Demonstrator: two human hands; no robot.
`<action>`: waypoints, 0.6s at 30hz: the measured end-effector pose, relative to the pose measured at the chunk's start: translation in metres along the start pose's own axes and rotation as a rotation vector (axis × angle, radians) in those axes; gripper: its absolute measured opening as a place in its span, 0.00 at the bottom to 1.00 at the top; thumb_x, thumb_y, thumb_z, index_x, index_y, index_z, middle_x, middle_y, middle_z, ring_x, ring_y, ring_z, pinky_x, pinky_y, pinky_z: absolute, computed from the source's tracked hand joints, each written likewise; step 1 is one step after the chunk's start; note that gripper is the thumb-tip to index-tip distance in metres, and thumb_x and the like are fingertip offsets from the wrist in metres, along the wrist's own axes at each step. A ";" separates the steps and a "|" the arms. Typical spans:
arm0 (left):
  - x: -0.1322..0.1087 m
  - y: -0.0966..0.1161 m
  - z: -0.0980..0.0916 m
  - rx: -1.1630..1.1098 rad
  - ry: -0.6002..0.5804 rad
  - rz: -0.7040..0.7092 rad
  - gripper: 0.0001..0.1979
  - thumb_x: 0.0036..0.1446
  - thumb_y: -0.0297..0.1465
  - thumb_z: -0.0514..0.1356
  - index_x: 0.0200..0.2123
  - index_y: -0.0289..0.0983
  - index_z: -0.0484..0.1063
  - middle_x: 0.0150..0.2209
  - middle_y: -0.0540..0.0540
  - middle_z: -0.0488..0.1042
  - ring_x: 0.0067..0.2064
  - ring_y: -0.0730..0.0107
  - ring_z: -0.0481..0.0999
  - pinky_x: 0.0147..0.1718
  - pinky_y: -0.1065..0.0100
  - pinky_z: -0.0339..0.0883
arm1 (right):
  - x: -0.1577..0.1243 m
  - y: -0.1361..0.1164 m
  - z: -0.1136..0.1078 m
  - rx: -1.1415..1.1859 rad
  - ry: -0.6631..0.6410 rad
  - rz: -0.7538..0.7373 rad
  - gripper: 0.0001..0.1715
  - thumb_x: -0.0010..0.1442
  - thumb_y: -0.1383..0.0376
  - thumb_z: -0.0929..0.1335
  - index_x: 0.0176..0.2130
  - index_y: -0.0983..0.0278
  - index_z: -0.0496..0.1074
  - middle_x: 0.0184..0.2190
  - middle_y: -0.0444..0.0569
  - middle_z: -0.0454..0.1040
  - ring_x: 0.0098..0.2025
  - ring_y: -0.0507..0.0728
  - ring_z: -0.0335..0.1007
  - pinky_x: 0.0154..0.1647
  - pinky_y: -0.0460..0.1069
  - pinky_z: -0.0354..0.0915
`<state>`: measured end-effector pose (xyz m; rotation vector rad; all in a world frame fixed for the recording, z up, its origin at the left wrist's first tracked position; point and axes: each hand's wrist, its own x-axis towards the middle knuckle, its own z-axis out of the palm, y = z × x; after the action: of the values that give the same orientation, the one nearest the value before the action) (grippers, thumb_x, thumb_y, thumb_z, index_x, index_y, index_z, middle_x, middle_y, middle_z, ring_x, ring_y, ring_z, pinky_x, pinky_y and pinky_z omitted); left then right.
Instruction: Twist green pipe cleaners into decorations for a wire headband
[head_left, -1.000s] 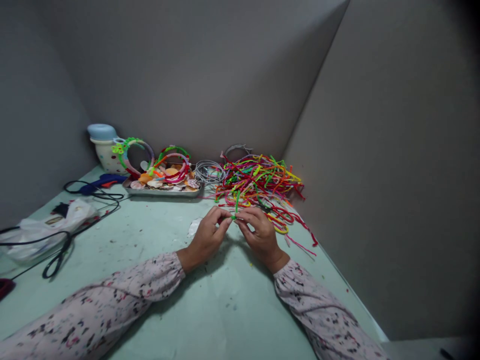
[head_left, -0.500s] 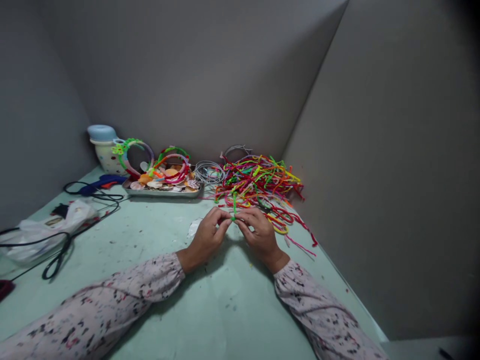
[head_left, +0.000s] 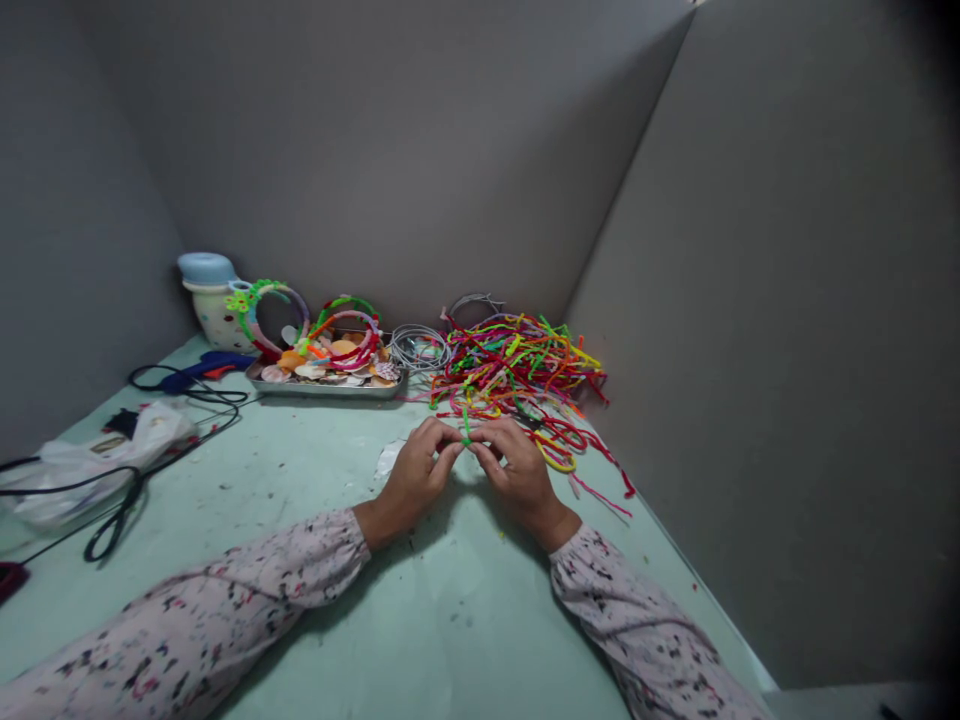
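Observation:
A green pipe cleaner [head_left: 466, 424] is pinched between my two hands above the middle of the table, its free end pointing away from me. My left hand [head_left: 421, 468] grips it from the left with thumb and forefinger. From the right, my right hand [head_left: 519, 470] pinches the same piece, fingertips almost touching those of the left. A small green knot or bend shows between the fingertips. Just beyond the hands lies a heap of colourful pipe cleaners [head_left: 517, 360].
At the back left, a metal tray [head_left: 330, 388] holds shells and decorated hoops. Beside it are coiled grey wire [head_left: 420, 348] and a blue-lidded cup [head_left: 214, 305]. A plastic bag [head_left: 90, 465] and black cables [head_left: 135, 500] lie at the left. Walls border the table.
The green pipe cleaner's free end looks slightly lower and tilted a little to the left. Both hands keep nearly the same place and pinch.

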<state>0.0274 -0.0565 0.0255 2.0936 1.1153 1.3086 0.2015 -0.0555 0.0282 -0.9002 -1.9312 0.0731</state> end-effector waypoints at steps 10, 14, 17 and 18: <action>-0.001 0.000 0.002 0.081 0.004 0.018 0.05 0.63 0.30 0.54 0.36 0.37 0.69 0.36 0.47 0.71 0.41 0.65 0.69 0.44 0.61 0.60 | -0.002 -0.001 0.001 -0.015 -0.032 0.023 0.08 0.64 0.67 0.65 0.41 0.62 0.74 0.40 0.52 0.76 0.44 0.56 0.73 0.44 0.51 0.70; -0.001 0.001 0.002 0.105 -0.002 0.021 0.05 0.64 0.30 0.53 0.36 0.37 0.68 0.36 0.46 0.71 0.41 0.64 0.69 0.44 0.61 0.59 | -0.003 0.000 0.002 -0.037 -0.049 0.038 0.07 0.64 0.67 0.65 0.40 0.62 0.73 0.39 0.51 0.75 0.43 0.57 0.73 0.44 0.51 0.70; -0.001 0.002 0.002 0.116 -0.004 0.033 0.06 0.64 0.30 0.53 0.36 0.38 0.68 0.36 0.46 0.71 0.41 0.64 0.69 0.44 0.61 0.59 | -0.004 0.000 0.002 -0.046 -0.053 0.027 0.06 0.64 0.67 0.64 0.40 0.61 0.72 0.39 0.51 0.75 0.44 0.57 0.72 0.43 0.51 0.70; -0.001 0.002 0.002 0.119 -0.005 0.039 0.06 0.64 0.30 0.53 0.36 0.38 0.68 0.36 0.46 0.71 0.41 0.64 0.69 0.44 0.61 0.59 | -0.004 0.000 0.002 -0.046 -0.054 0.024 0.06 0.65 0.67 0.64 0.40 0.62 0.71 0.39 0.51 0.75 0.43 0.57 0.72 0.43 0.51 0.70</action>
<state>0.0293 -0.0581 0.0255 2.2132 1.1816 1.2829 0.2011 -0.0568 0.0241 -0.9610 -1.9792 0.0674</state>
